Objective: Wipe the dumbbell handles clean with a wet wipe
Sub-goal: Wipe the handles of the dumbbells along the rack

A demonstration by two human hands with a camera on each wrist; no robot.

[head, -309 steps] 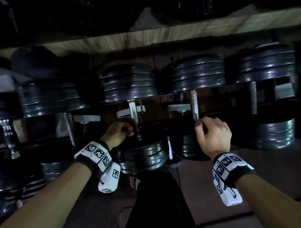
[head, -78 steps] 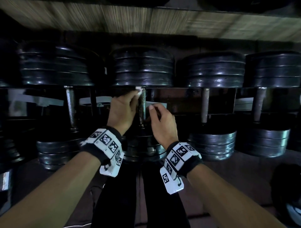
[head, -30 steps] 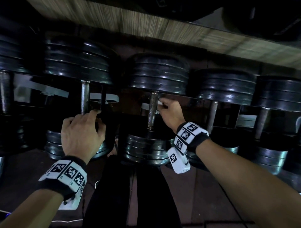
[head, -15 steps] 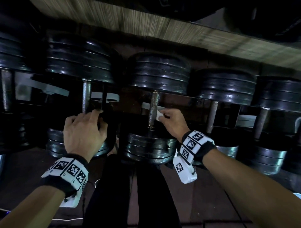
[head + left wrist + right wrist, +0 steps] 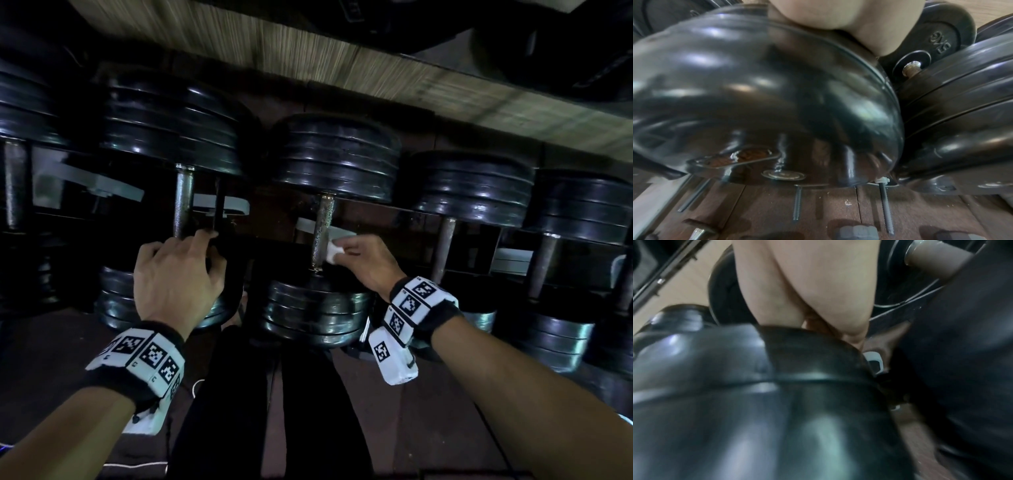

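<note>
— Left of centre?
— Left hand (image 5: 174, 274) draped over the near plates of a dumbbell (image 5: 171, 144), fingers loosely curled by its handle (image 5: 183, 202); whether gripping, cannot tell
— Centre?
— Knurled handle (image 5: 322, 229) of the middle dumbbell (image 5: 335, 161)
— Right of that?
— Right hand (image 5: 368, 262) pinching a white wipe (image 5: 334, 253), pressed against that bar's lower part

the left hand (image 5: 174, 277) covers the lower end of the second handle (image 5: 183, 202), so its grip there cannot be told. in the right wrist view a blurred black plate (image 5: 756, 402) hides the wet wipe (image 5: 334, 251) and most of the fingers (image 5: 856, 337). the left wrist view shows only the palm's edge (image 5: 849, 16). the leftmost dumbbell (image 5: 20, 113) is cut off.
</note>
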